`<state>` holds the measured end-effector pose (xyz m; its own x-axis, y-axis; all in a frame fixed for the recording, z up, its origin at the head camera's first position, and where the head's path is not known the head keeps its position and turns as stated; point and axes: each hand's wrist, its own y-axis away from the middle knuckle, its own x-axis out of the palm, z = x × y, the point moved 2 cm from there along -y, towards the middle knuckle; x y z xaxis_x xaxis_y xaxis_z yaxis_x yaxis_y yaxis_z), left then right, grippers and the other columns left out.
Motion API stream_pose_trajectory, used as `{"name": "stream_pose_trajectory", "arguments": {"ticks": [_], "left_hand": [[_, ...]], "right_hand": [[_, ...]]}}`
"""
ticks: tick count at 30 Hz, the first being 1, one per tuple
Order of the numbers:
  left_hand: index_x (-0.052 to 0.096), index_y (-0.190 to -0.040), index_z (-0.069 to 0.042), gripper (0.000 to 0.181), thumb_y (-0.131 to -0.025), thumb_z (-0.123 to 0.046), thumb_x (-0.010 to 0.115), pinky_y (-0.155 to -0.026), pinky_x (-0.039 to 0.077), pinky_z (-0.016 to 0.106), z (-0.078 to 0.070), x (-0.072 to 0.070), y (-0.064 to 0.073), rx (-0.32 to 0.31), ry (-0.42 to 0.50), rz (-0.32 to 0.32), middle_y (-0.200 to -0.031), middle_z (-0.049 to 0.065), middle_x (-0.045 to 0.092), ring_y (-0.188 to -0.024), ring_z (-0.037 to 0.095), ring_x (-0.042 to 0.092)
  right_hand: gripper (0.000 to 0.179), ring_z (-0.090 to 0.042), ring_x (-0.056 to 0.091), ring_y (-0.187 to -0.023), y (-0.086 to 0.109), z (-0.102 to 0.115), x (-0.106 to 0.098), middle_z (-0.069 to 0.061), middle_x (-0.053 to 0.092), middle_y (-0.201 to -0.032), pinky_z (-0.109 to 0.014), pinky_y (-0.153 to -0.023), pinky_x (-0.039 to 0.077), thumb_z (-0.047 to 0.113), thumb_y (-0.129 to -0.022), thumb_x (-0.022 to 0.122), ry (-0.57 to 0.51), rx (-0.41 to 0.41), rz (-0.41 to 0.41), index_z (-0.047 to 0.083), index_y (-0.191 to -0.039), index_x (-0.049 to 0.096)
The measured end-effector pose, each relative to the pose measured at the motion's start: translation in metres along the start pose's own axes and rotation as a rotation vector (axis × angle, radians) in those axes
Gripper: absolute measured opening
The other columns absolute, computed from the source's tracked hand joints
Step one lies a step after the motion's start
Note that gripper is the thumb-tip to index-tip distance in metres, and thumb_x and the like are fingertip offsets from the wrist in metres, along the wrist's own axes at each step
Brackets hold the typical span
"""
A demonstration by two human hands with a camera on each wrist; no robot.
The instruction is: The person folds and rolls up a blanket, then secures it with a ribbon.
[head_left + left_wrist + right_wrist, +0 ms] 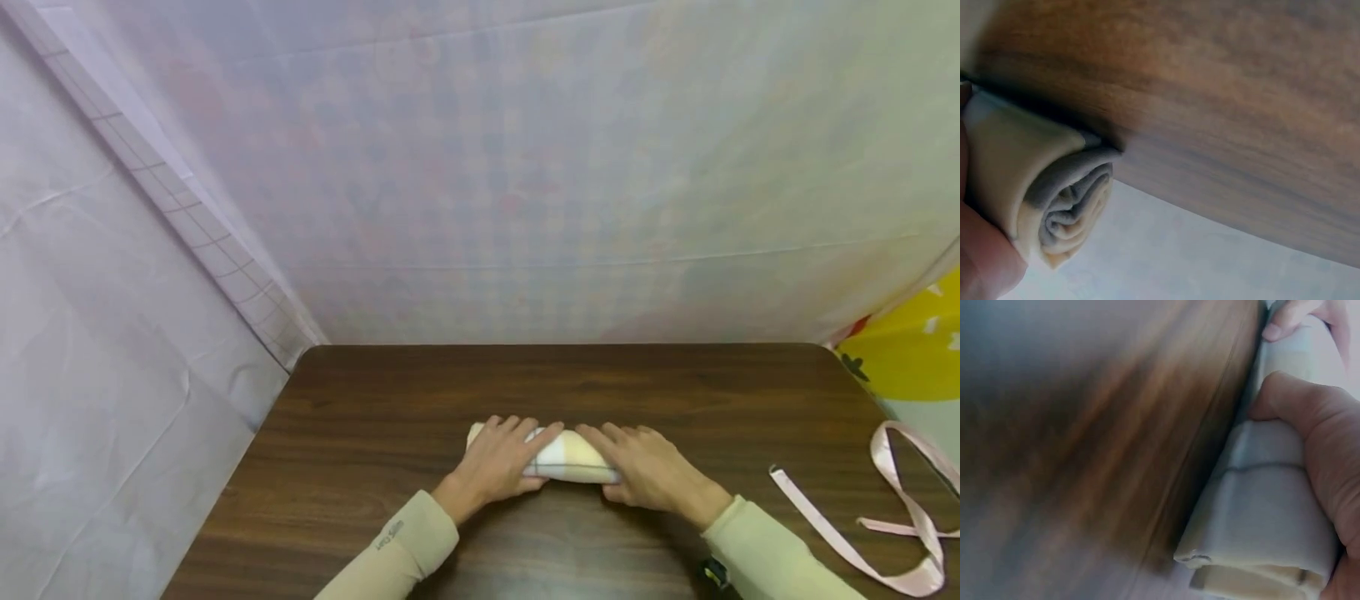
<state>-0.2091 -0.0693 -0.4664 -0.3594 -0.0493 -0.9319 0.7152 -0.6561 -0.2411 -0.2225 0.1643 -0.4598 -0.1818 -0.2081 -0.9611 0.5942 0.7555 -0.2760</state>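
Towel roll (564,457) under left hand (501,459), right hand (643,468)

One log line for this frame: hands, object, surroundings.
left hand: grips rolled cloth | right hand: grips cloth's other end | cloth: rolled, lying on table | ribbon: loose at right, untouched

Dark wooden table (360,433) — grain running side to side. On it: a rolled cream checked cloth (566,457) near the middle, a loose pink ribbon (900,508) toward the right edge.
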Motion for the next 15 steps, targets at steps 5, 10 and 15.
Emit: {"name": "stream_pose_trajectory", "arguments": {"ticks": [5, 10, 15], "left_hand": [[0.033, -0.152, -0.025, 0.085, -0.084, -0.062, 0.068, -0.091, 0.051, 0.037, 0.006, 0.004, -0.012, -0.042, -0.039, -0.019, -0.128, 0.001, 0.06, -0.111, 0.02, 0.061], [0.03, -0.153, -0.026, 0.085, -0.086, -0.06, 0.068, -0.097, 0.047, 0.039, 0.013, 0.01, -0.028, -0.111, -0.083, 0.008, -0.131, 0.001, 0.056, -0.116, 0.02, 0.058], [0.028, -0.154, -0.027, 0.083, -0.087, -0.056, 0.068, -0.101, 0.045, 0.041, 0.02, 0.017, -0.043, -0.175, -0.145, 0.014, -0.132, 0.002, 0.055, -0.119, 0.021, 0.056]], "right_hand": [[0.091, -0.024, 0.066, -0.079, -0.011, -0.012, 0.002, -0.009, 0.065, -0.101, -0.042, -0.065, 0.055, 0.037, -0.064, 0.092, 0.06, 0.003, -0.028, 0.008, -0.139, 0.047], [0.09, -0.028, 0.067, -0.083, -0.024, -0.029, 0.004, -0.01, 0.064, -0.104, -0.046, -0.07, 0.056, 0.036, -0.066, 0.092, 0.101, 0.009, -0.046, 0.009, -0.139, 0.047], [0.088, -0.032, 0.066, -0.091, -0.037, -0.047, 0.011, -0.012, 0.064, -0.107, -0.049, -0.076, 0.053, 0.036, -0.067, 0.092, 0.175, 0.011, -0.089, 0.009, -0.139, 0.047]]}}
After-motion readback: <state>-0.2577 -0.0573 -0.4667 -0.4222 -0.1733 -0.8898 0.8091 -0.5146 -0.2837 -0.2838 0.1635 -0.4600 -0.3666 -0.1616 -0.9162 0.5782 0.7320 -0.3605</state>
